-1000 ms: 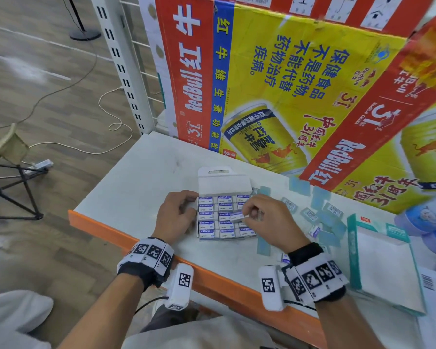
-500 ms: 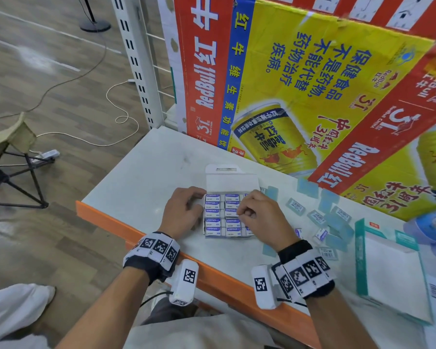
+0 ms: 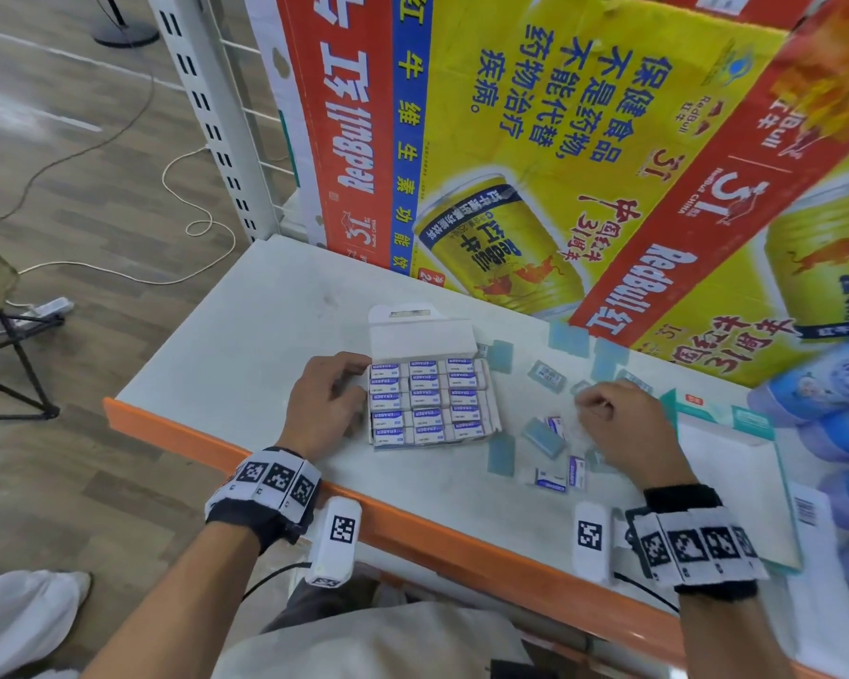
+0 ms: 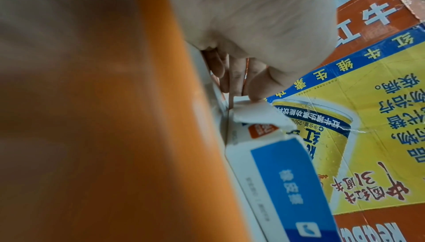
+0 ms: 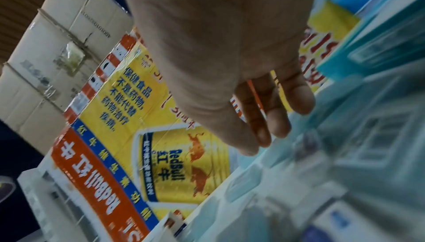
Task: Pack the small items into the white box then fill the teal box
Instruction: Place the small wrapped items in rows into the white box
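Note:
The white box point(image 3: 420, 335) lies open on the shelf top, its lid flap folded back and rows of small blue-and-white erasers point(image 3: 425, 401) packed inside. My left hand point(image 3: 329, 404) is against the box's left side with curled fingers, thumb at its far left corner; in the left wrist view its fingertips point(image 4: 241, 80) touch the white box's point(image 4: 276, 182) end flap. My right hand point(image 3: 613, 423) hovers over loose erasers point(image 3: 550, 480) to the right of the box, and the right wrist view shows its fingers point(image 5: 264, 118) loosely extended and empty. The teal box point(image 3: 726, 463) lies flat at the right.
Pale blue eraser sleeves point(image 3: 501, 455) and more loose erasers point(image 3: 547, 374) are scattered between the two boxes. Tall Red Bull cartons point(image 3: 535, 164) wall off the back. Blue packs point(image 3: 834, 394) stand at the far right. The orange shelf edge point(image 3: 412, 521) runs along the front.
My right hand has left the white box and moved right, over the loose erasers. The left hand stays at the box's left side.

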A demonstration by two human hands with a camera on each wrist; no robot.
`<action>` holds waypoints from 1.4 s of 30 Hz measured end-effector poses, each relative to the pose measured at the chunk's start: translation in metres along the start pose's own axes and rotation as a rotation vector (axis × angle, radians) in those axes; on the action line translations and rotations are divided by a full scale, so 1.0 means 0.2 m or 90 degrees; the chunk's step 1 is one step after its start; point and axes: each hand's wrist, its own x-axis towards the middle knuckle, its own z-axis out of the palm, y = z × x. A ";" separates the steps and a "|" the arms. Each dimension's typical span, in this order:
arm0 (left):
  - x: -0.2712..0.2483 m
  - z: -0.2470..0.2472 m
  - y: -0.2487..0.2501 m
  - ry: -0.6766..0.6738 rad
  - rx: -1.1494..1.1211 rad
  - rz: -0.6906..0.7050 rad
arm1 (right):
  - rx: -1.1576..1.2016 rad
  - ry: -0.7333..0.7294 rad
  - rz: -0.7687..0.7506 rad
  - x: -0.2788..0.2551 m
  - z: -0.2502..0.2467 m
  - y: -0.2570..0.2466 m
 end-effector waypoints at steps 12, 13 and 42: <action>-0.04 -0.01 0.09 0.017 -0.054 0.000 | -0.068 -0.058 0.061 -0.05 0.01 0.08; -0.04 -0.01 0.09 0.018 -0.057 -0.002 | -0.067 -0.060 0.060 -0.05 0.02 0.07; -0.02 0.00 0.04 0.010 -0.024 -0.026 | 0.048 -0.114 -0.239 0.01 0.13 -0.37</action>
